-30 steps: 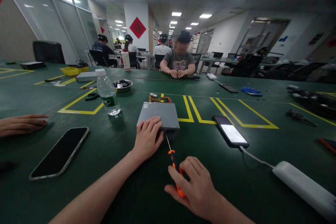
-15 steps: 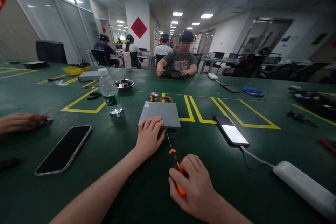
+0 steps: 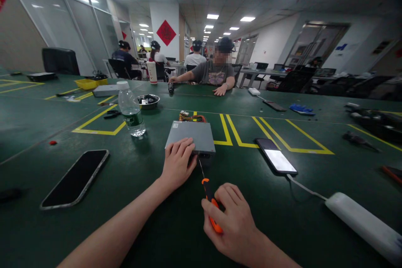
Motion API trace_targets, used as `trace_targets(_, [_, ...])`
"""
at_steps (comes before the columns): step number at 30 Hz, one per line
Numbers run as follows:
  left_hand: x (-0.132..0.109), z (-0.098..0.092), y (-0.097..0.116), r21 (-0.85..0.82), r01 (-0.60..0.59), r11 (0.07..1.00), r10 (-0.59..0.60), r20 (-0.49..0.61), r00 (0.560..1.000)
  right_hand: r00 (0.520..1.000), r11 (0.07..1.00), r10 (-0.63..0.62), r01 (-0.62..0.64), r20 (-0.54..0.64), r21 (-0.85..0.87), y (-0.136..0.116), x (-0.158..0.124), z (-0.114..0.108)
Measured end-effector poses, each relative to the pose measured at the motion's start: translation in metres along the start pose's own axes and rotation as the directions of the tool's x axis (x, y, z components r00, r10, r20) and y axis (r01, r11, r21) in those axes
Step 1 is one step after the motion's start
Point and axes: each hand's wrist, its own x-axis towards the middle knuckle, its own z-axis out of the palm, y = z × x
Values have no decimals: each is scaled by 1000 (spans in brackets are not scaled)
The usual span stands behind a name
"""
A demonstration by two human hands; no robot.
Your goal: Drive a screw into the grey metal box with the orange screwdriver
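A grey metal computer power supply (image 3: pixel 192 133) lies flat on the green table, its bundle of coloured cables (image 3: pixel 193 118) at the far side. My left hand (image 3: pixel 179 161) holds it at the near left corner, fingers over the top and thumb at the front face. In my right hand (image 3: pixel 230 217) is an orange and black screwdriver (image 3: pixel 206 188), gripped by the handle. Its shaft points up at the front face of the power supply, beside the socket. The tip meets the lower edge there, and I cannot make out the screw.
Left of the power supply stands a water bottle (image 3: pixel 131 111), with a metal bowl (image 3: pixel 148 101) behind it. A dark phone (image 3: pixel 77 180) lies at left. On the right, a lit phone (image 3: pixel 276 157) is cabled to a white power bank (image 3: pixel 361 222). A person (image 3: pixel 216 71) sits opposite.
My hands, the screwdriver and the power supply stay nearly still. Another person's hand at far left has gone, leaving a small red item. The person opposite has reached out to a dark object.
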Motion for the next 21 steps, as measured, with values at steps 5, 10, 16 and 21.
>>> trace_targets(5, [0, 0, -1, -2, -8, 1000, 8, -4, 1000, 999, 998, 39, -39, 0, 41, 4, 2, -4])
trace_targets(10, [0, 1, 0, -10, -5, 1000, 5, -8, 1000, 999, 998, 40, -39, -26, 49, 5, -2, 3])
trace_targets(16, [0, 0, 0, -8, -8, 1000, 8, -5, 1000, 1000, 999, -10, 9, 22, 33, 4, -2, 2])
trace_targets(21, [0, 1, 0, -7, -6, 1000, 6, -1, 1000, 1000, 997, 4, -4, 4, 71, 9, -1, -4])
